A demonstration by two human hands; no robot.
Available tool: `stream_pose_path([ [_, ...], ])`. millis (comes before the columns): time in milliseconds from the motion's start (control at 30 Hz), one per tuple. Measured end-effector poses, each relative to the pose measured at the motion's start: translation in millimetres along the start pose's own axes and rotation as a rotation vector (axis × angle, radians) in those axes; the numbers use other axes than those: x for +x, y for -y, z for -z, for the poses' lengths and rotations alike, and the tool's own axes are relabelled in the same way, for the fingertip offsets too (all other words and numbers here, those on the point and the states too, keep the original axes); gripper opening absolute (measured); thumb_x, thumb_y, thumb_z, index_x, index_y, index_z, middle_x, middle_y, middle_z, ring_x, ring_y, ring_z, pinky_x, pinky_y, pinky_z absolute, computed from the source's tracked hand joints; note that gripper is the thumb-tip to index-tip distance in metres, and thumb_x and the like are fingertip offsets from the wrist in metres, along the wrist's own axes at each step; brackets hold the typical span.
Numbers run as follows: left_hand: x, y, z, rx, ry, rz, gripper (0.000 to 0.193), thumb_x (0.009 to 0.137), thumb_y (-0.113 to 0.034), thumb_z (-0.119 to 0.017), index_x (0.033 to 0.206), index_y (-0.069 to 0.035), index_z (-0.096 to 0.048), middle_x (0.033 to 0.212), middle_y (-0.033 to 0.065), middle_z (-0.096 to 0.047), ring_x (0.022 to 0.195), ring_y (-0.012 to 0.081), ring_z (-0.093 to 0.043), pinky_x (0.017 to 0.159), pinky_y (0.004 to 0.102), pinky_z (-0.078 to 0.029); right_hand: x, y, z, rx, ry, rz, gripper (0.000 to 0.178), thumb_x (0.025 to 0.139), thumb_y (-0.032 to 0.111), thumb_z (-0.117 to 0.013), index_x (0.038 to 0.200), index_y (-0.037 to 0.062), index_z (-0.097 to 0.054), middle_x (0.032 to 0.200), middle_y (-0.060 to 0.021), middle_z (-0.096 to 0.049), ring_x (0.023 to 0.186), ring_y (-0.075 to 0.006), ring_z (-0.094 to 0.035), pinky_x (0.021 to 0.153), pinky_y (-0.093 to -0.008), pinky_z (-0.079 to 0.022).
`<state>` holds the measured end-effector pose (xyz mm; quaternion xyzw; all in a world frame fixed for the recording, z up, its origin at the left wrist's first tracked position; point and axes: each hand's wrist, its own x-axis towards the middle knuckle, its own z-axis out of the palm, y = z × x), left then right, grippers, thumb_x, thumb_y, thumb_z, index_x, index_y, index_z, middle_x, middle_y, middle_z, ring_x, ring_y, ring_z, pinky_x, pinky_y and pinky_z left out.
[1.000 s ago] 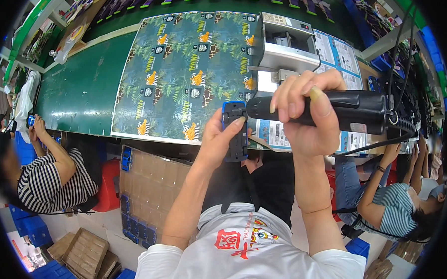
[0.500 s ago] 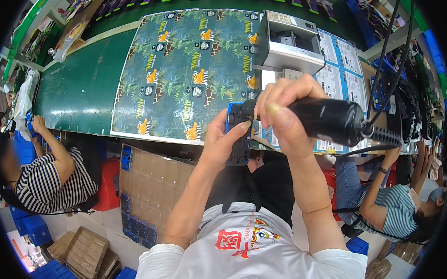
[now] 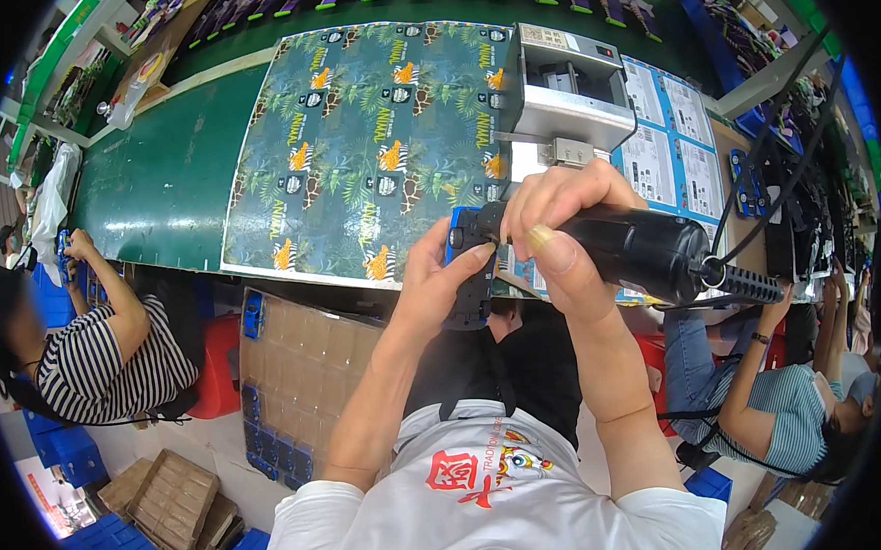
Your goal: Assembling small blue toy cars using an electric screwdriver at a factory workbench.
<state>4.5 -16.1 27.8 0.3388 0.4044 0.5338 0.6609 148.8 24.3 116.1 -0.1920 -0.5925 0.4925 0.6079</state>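
My left hand (image 3: pixel 430 279) grips a blue and black toy car (image 3: pixel 473 301), its black underside facing up and a blue edge showing. The left thumb lies across the underside. Wrapped in my right hand (image 3: pixel 573 222) is a black corded electric screwdriver (image 3: pixel 653 253), held almost level. Its tip end points left at the toy car, by my left thumb. My right fingers hide the tip, so I cannot tell whether it touches. Both hands are over the bench's near edge.
Printed animal-pattern sheets (image 3: pixel 347 153) cover the green bench (image 3: pixel 149 203). A metal box-shaped machine (image 3: pixel 577 122) stands beyond my right hand. A divided tray (image 3: pixel 304 358) with blue and black pieces is below left. The screwdriver's cord (image 3: pixel 755 287) runs right. Co-workers sit on both sides.
The screwdriver and my right hand have shifted very slightly down. The hanging cord has swung a little. Both grips stay the same.
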Motion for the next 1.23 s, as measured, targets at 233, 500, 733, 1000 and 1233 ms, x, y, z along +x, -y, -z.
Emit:
stream_pose_path([
  [233, 2, 2, -2, -0.013, 0.002, 0.031, 0.031, 0.087, -0.010, -0.070, 0.116, -0.004, -0.061, 0.095, 0.0028, -0.067, 0.080, 0.0090, -0.062, 0.072, 0.0254, -0.051, 6, 1, 12, 0.039, 0.043, 0.072, 0.019, 0.086, 0.012, -0.066, 0.091, 0.0055, -0.049, 0.069, -0.0076, -0.055, 0.058, -0.0169, -0.053, 0.062, -0.0337, -0.048],
  [500, 14, 5, 20, -0.557, -0.037, 0.099, 0.040, 0.082, 0.003, -0.064, 0.120, -0.005, -0.055, 0.111, 0.0138, -0.064, 0.100, 0.0253, -0.066, 0.085, 0.0489, -0.060, 34, 40, 56, 0.033, -0.084, 0.283, 0.014, 0.093, 0.017, -0.050, 0.092, 0.0036, -0.051, 0.066, -0.0061, -0.049, 0.056, -0.0164, -0.048, 0.058, -0.0345, -0.045],
  [733, 19, 7, 11, -0.428, -0.056, 0.056, 0.049, 0.077, 0.011, -0.064, 0.121, -0.007, -0.052, 0.116, 0.0151, -0.063, 0.100, 0.0284, -0.067, 0.078, 0.0450, -0.062, 35, 17, 49, -0.153, -0.282, 0.185, 0.017, 0.081, 0.001, -0.076, 0.083, 0.0024, -0.058, 0.063, -0.0039, -0.061, 0.049, -0.0084, -0.056, 0.046, -0.0207, -0.043],
  [1000, 25, 15, 15, -0.526, -0.073, 0.076, 0.051, 0.077, 0.014, -0.064, 0.122, -0.007, -0.053, 0.113, 0.0124, -0.064, 0.096, 0.0248, -0.067, 0.081, 0.0468, -0.060, 50, 23, 44, -0.207, -0.265, 0.006, 0.020, 0.083, 0.010, -0.075, 0.072, 0.0025, -0.061, 0.052, 0.0010, -0.054, 0.042, -0.0068, -0.050, 0.043, -0.0207, -0.038],
  [1233, 29, 16, 16, -0.429, -0.081, 0.065, 0.053, 0.075, 0.010, -0.069, 0.121, -0.006, -0.049, 0.108, 0.0110, -0.062, 0.095, 0.0246, -0.066, 0.077, 0.0438, -0.060, 2, 29, 23, 0.223, -0.001, 0.002, 0.019, 0.092, 0.023, -0.052, 0.086, 0.0048, -0.048, 0.057, -0.0069, -0.048, 0.044, -0.0160, -0.047, 0.049, -0.0320, -0.047],
])
